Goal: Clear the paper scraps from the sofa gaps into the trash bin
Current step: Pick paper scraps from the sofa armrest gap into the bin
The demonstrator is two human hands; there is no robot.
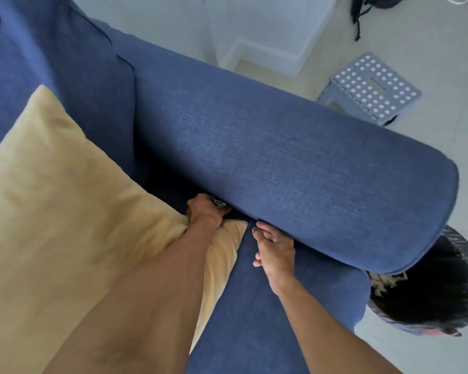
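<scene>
The fingers of the left hand curl down into the dark gap between the sofa's seat cushion and its armrest, pinched around a small pale paper scrap that barely shows at the mouth of the gap. How firm the hold is cannot be told, since the fingertips are sunk out of sight. The heel of that hand presses on the corner of a yellow throw pillow, and the forearm lies across the pillow's lower edge.

The right hand rests just beside it, fingers loose and spread, holding nothing; its fingertips touch the lower edge of the armrest where it meets the seat cushion, and the palm lies flat on the blue fabric.

The armrest is a long rounded bolster running up and to the left toward the back cushions. Past its near end, on the pale floor, stands a trash bin lined with a black bag, with crumpled white paper already inside. Farther off on the floor sits a grey stool with white dots, and a black strap lies near the top edge.
</scene>
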